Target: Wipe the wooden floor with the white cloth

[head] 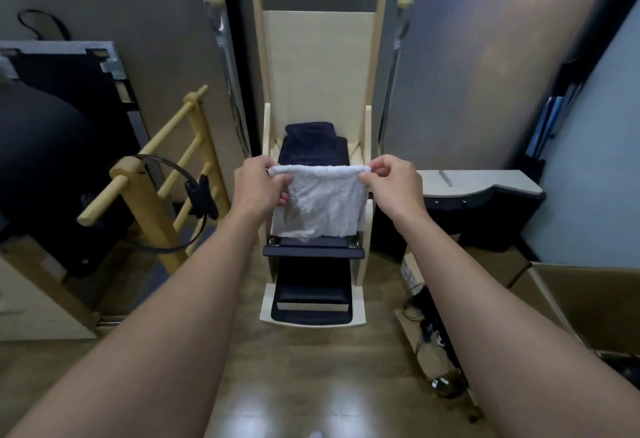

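Both hands hold a white cloth stretched in the air above the wooden floor.
The left hand and right hand pinch its top corners; folding it into a pad before lowering would likely wipe best.

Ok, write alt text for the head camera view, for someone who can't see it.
The left hand and right hand pinch the top corners of a white cloth, holding it spread above a wooden floor. Behind it stands a pale wooden apparatus with dark pads, a wooden ladder frame to its left and a cardboard box to the right.
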`<action>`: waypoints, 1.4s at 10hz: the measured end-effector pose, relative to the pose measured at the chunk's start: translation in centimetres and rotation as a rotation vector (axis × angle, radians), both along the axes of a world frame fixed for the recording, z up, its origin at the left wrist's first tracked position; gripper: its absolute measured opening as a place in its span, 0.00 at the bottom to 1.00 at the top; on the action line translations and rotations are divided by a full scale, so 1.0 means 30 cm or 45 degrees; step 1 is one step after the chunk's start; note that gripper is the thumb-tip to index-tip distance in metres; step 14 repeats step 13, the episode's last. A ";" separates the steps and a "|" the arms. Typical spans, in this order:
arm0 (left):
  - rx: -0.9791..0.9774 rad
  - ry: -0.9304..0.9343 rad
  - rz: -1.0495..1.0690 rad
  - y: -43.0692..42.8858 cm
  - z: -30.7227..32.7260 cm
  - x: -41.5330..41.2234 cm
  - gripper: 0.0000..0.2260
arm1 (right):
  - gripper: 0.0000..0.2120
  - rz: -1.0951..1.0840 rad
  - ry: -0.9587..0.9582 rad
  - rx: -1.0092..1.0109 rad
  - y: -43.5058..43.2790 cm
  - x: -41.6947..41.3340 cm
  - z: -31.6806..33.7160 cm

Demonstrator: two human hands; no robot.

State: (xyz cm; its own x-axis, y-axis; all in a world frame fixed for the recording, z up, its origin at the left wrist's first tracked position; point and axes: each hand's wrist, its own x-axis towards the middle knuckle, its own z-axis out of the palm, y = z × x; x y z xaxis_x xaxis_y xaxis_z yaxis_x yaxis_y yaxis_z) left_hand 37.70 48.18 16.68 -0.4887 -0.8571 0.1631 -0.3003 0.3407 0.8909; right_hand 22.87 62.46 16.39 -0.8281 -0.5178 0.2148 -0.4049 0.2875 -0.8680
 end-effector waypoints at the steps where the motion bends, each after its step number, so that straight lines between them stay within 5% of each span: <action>1: 0.064 0.013 0.006 -0.220 -0.042 -0.148 0.03 | 0.02 0.018 -0.070 0.019 -0.207 -0.151 -0.039; 6: 0.196 -0.111 0.098 -1.049 -0.338 -0.958 0.06 | 0.04 -0.178 -0.615 -0.179 -1.028 -0.853 -0.302; 9: 0.287 -0.244 0.194 -1.413 -0.596 -1.316 0.08 | 0.07 -0.215 -0.883 -0.082 -1.441 -1.212 -0.569; 10: 0.248 -0.265 0.136 -1.494 -0.661 -1.385 0.08 | 0.21 -0.027 -0.786 0.034 -1.534 -1.283 -0.638; 11: 0.118 -0.681 -0.240 -1.522 -0.730 -1.421 0.22 | 0.23 0.272 -0.482 0.584 -1.572 -1.284 -0.698; 12: -0.063 -1.123 -0.568 -1.485 -0.820 -1.407 0.20 | 0.19 0.409 -0.177 1.040 -1.574 -1.262 -0.769; 14: -0.085 -1.189 -0.583 -1.481 -0.828 -1.406 0.21 | 0.21 0.444 -0.085 1.133 -1.597 -1.255 -0.743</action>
